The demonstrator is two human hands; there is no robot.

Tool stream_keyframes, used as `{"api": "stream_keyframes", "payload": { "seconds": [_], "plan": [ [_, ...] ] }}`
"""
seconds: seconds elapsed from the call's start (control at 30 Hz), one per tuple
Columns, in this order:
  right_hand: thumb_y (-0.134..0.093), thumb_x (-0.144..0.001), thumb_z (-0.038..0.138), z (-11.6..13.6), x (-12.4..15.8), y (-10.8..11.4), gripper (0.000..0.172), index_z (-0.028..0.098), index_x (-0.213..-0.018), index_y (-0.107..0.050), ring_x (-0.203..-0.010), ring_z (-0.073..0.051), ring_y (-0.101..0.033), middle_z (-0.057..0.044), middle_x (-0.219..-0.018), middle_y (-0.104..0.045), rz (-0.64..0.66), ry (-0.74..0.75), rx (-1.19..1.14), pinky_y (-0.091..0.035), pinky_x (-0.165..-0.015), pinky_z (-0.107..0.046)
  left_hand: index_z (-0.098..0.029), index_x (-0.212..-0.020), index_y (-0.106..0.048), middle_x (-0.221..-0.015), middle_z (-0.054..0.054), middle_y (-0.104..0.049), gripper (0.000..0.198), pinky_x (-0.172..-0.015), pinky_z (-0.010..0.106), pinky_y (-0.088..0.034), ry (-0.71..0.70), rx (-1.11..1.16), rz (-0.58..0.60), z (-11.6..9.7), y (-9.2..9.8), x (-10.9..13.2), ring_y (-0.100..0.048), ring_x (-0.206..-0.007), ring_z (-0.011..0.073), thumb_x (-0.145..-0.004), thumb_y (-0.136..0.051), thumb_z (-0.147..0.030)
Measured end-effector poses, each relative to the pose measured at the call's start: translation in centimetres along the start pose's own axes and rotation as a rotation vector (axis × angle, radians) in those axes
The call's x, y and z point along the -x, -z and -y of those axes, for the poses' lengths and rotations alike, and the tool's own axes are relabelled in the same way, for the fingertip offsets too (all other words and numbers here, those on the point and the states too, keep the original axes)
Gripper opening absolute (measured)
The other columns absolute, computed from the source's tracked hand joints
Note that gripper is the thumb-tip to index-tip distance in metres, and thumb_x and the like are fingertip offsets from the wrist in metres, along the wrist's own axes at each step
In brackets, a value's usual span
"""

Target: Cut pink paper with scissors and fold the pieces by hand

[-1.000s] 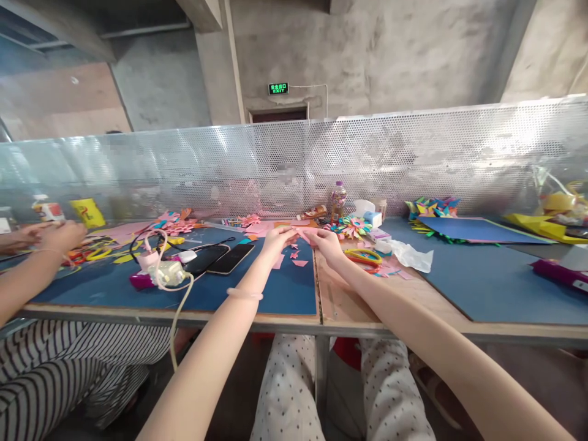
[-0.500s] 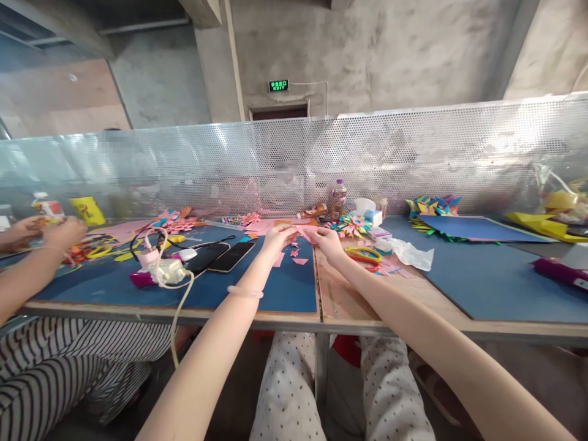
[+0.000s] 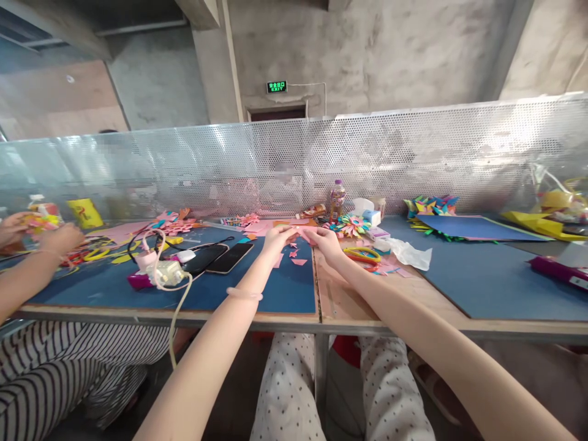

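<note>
Between my two hands, above the far part of the table, is a small piece of pink paper (image 3: pixel 305 234). My left hand (image 3: pixel 277 237) pinches its left side, and my right hand (image 3: pixel 327 241) pinches its right side. Fingers cover much of the paper, so its exact shape is hidden. Below the hands, several pink paper scraps (image 3: pixel 299 261) lie on the blue mat (image 3: pixel 289 294). Yellow-handled scissors (image 3: pixel 362 255) rest just right of my right hand, among more scraps.
Left of my arm lie a black phone (image 3: pixel 230 258) and a power strip (image 3: pixel 166 273) with cables. A bottle (image 3: pixel 337 199), a paper flower (image 3: pixel 353 226) and crumpled tissue (image 3: pixel 411 252) stand or lie beyond and right. A co-worker's hands (image 3: pixel 62 239) hold colourful paper at far left.
My hands keep nearly the same pose on the pink paper. The co-worker's hands at left have shifted slightly, and more of the colourful paper in them shows. The view moved a little.
</note>
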State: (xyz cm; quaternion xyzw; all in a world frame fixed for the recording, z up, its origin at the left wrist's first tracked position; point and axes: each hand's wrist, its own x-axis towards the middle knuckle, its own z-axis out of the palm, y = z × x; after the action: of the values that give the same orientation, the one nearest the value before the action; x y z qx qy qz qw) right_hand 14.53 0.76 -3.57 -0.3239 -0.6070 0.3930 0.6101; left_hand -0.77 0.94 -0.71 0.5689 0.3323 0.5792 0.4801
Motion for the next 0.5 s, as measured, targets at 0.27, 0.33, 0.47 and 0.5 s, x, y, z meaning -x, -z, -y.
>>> {"api": "stream_keyframes", "payload": {
  "seconds": [0.27,0.33,0.47,0.5],
  "plan": [
    [-0.063,-0.065,0.051,1.1,0.5,-0.3,0.046,0.015,-0.092,-0.068,-0.07,-0.015,-0.058,-0.006,-0.082,-0.067,0.004,-0.07,-0.065,-0.043,-0.06,-0.023,-0.011,-0.081,-0.068,-0.081,0.01,-0.069,0.03,-0.074,0.035,-0.048,-0.027,-0.023,-0.02,0.2,-0.1,-0.3,-0.064,-0.071,0.0186,-0.057,-0.074,-0.028],
    [-0.064,-0.063,0.052,1.3,0.6,-0.4,0.047,0.016,-0.092,-0.068,-0.07,-0.015,-0.058,-0.006,-0.084,-0.067,0.0,-0.094,-0.07,-0.043,-0.059,-0.023,-0.011,-0.081,-0.068,-0.081,0.01,-0.069,0.03,-0.073,0.035,-0.048,-0.038,-0.038,-0.024,0.2,-0.2,-0.2,-0.064,-0.072,0.0192,-0.058,-0.074,-0.029],
    [-0.068,-0.059,0.051,1.4,0.6,-0.6,0.044,0.015,-0.084,-0.069,-0.065,-0.013,-0.056,-0.005,-0.075,-0.066,-0.026,-0.086,-0.099,-0.042,-0.061,-0.024,-0.011,-0.079,-0.068,-0.079,0.01,-0.069,0.028,-0.071,0.035,-0.049,-0.067,-0.083,-0.023,0.1,-0.6,0.1,-0.064,-0.07,0.0198,-0.059,-0.073,-0.03],
    [-0.069,-0.059,0.05,1.3,0.5,-0.6,0.042,0.014,-0.081,-0.068,-0.062,-0.012,-0.054,-0.004,-0.072,-0.065,-0.027,-0.076,-0.119,-0.042,-0.061,-0.023,-0.011,-0.079,-0.068,-0.079,0.01,-0.069,0.028,-0.071,0.035,-0.049,-0.065,-0.084,-0.019,0.1,-0.6,0.1,-0.064,-0.07,0.0196,-0.059,-0.073,-0.029]
  ]
}}
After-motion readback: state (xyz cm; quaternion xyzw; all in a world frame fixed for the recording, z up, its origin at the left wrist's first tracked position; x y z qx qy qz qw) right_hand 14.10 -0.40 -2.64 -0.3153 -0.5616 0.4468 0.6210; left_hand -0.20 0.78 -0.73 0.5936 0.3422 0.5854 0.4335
